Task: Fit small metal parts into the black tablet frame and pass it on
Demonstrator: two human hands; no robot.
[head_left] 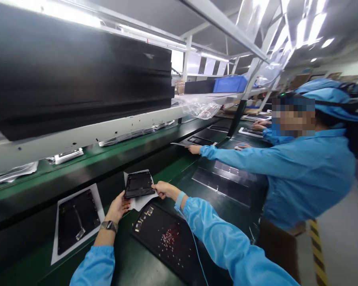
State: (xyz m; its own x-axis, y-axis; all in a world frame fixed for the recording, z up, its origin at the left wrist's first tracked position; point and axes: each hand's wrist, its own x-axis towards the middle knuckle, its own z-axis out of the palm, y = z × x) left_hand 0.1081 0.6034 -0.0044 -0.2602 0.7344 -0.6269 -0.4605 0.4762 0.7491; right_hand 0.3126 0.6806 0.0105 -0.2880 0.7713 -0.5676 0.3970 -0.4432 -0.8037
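Note:
A black tablet housing (139,184) is held up, slightly tilted, on a sheet of white paper (142,201). My left hand (118,207) is closed on its left side, fingers under the paper. With thumb and fingers pinched, my right hand (164,189) grips the right edge. Below them lies a black mat (155,242) with many tiny pale pieces, and small metallic parts at its upper left corner. Left of my left hand, another black tablet housing (74,218) rests on white paper, a flat ribbon cable (77,220) lying across it.
A co-worker in a blue smock (310,171) stands at the right, one arm stretched over the bench to another housing (200,141). Dark flat panels (220,182) lie between us. A shelf beam (86,129) crosses above the bench. A thin blue cord (198,254) runs from my right wrist.

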